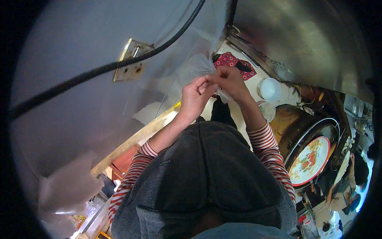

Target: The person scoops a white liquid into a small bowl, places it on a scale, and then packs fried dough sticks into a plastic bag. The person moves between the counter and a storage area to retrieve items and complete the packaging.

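Note:
A clear thin plastic bag (203,64) is gathered between my two hands, spreading out beyond the fingers, with a loose end hanging below them. My left hand (195,95) pinches it from the left, thumb against fingertips. From the right, my right hand (229,80) closes thumb and forefinger on the gathered plastic, its fingertips close to those of the left. Whether the bag is knotted cannot be seen. Behind the hands, a red patterned cloth (234,62) lies on the pale floor.
At right are a white bucket (270,89), a clear plastic container (266,112) and a large drum-like vessel (294,122) topped by a red-rimmed tray (313,162). A black cable (161,49) crosses the grey wall at left. Other people work at far right.

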Demonstrator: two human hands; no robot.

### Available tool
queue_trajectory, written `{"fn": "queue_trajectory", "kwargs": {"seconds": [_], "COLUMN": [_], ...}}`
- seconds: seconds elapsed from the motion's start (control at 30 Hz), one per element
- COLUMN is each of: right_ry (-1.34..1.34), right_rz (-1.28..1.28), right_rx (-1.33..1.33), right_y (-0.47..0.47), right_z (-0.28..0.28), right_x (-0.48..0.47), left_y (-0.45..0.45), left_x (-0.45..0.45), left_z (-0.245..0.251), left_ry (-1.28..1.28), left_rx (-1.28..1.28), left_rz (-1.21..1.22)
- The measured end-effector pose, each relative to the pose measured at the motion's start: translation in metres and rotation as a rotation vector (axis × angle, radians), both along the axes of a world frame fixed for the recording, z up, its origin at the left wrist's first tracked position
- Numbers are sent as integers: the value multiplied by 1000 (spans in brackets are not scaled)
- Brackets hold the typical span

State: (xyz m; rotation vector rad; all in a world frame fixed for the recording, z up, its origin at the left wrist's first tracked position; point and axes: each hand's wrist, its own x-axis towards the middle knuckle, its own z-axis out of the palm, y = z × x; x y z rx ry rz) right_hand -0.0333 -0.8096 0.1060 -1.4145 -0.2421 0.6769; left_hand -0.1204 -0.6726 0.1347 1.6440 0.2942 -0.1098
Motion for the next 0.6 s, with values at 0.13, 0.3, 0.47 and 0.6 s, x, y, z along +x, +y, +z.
{"fn": "queue_trajectory", "kwargs": {"seconds": [0.13,0.3,0.47,0.6], "right_ry": [97,36,-260,-858], "right_rz": [-91,-248,-268,-473], "right_rx": [-23,128,-720,-862], "right_y": [-14,-56,-119,-114], "right_z": [-7,-33,-66,-73], "right_x": [20,34,32,27], "left_y": [-3,14,50,7], "left_x": [26,58,89,93], "left_z": [-10,-33,-63,-70], "left_ry": [0,342,223,73], "left_rx": [152,-866,-1094,-243], "left_rz": [-62,367,580,392]}}
